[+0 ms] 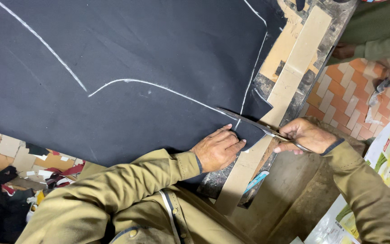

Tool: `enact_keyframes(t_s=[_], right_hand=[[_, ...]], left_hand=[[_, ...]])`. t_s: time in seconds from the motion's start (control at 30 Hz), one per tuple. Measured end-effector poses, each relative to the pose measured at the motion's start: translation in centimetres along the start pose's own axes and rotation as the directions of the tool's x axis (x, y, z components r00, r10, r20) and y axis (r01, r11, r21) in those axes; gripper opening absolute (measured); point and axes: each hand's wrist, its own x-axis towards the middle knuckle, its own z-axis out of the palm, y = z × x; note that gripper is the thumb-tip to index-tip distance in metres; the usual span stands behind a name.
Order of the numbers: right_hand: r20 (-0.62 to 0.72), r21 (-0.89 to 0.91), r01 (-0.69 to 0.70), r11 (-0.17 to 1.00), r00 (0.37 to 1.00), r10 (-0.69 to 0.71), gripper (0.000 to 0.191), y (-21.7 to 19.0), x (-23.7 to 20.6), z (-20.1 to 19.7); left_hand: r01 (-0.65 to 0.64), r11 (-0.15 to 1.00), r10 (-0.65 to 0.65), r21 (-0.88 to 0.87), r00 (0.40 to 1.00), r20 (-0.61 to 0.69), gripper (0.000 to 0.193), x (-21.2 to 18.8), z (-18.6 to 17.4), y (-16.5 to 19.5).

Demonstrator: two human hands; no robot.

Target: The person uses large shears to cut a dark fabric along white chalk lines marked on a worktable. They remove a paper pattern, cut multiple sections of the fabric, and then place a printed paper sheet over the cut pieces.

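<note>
Head view shows us one sheet of black fabric (127,49) filling the upper left of the frame, one pair of scissors (253,124), and our two hands. We count three white chalk lines (159,87) on the fabric: one long diagonal at upper left, one curve across the middle, one running down the right side.

Our left hand (217,149) lies flat, fingers spread, pressing the fabric's lower right corner at centre frame. Our right hand (304,135) is closed around the scissors' handles, right of centre.

The scissors' long axis runs from lower right to upper left, tips pointing at the meeting of the chalk lines; the blades look nearly closed.

Under the fabric lies a worn bench (294,58) with a pale cardboard strip (249,167). Another person's sleeve (380,31) sits at upper right, above a brick floor (339,95); scraps (50,174) lie at lower left.
</note>
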Motion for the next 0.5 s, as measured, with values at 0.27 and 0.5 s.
enact_keyframes(t_s=[0.27, 0.5], right_hand=[[0.021, 0.036, -0.015, 0.999, 1.0, 0.015, 0.025, 0.4, 0.8, -0.3], [0.071, 0.12, 0.191, 0.974, 0.977, -0.2, 0.021, -1.1, 3.6, -0.1]], left_hand=[[-0.021, 1.0, 0.021, 0.001, 1.0, -0.009, 0.04, -0.1, 0.3, -0.5], [-0.077, 0.997, 0.078, 0.029, 0.997, -0.014, 0.038, -0.3, -0.1, -0.5]])
